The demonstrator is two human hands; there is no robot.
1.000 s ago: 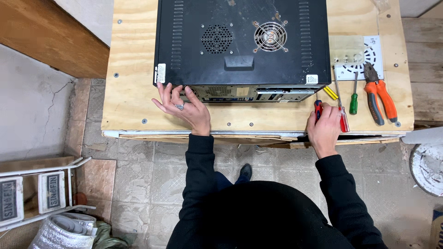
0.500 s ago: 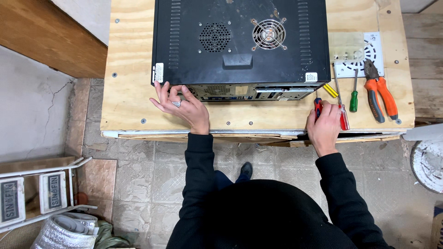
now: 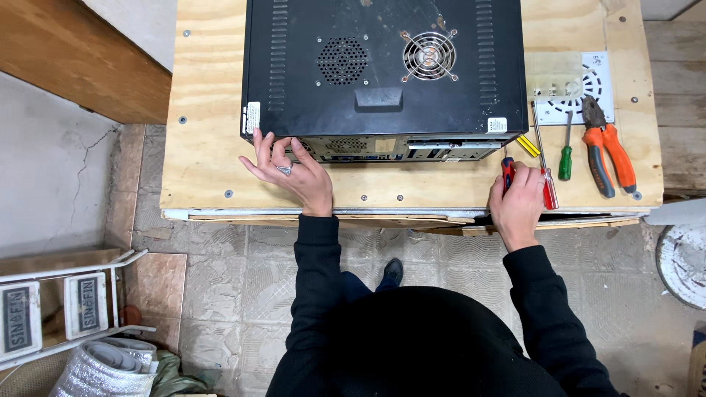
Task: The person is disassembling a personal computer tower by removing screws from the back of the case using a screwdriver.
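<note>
Resting with its fingers spread, the left hand (image 3: 290,175) touches the near left corner of the black computer case (image 3: 382,70), at about 11 o'clock from the person's body, seemingly steadying the box. The case lies flat on the plywood surface (image 3: 206,147), its fan grilles facing up and its port panel turned toward the person, which keeps that side within easy reach. At about 1 o'clock the right hand (image 3: 518,202) is closed around the handle of a red and blue screwdriver (image 3: 507,170), its thumb beside a second, red-handled screwdriver (image 3: 548,184). Further right, at 2 o'clock, lie a green screwdriver (image 3: 565,158), orange pliers (image 3: 607,151) and a white vented plate (image 3: 577,84), all laid out just beside the case, where the right hand can reach them.
</note>
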